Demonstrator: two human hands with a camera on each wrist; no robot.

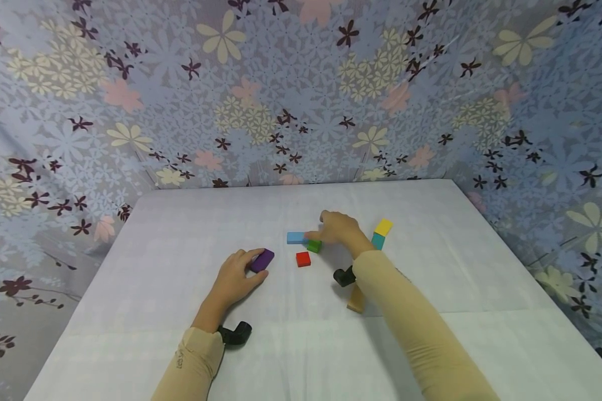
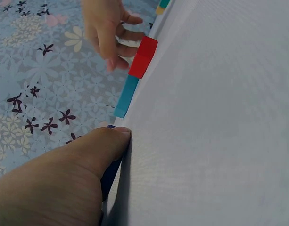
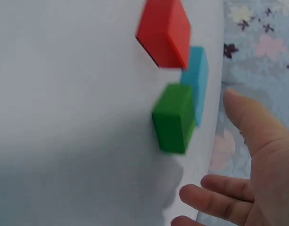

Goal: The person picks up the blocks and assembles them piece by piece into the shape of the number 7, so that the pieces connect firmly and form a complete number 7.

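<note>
behind, flowered fabric point(image 1: 301, 83), below, white tabletop point(image 1: 301, 351), purple block point(image 1: 264, 260)

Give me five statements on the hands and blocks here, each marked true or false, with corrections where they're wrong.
1. The left hand is at the purple block, touching it. True.
2. The right hand is gripping the green block. False: in the right wrist view its thumb and fingers stand apart from that block.
3. The red block lies nearer the person than the light blue block. True.
4. In the head view, the yellow block lies to the left of the red block. False: it lies to the right.
5. The right sleeve partly hides the wooden block in the head view. True.
</note>
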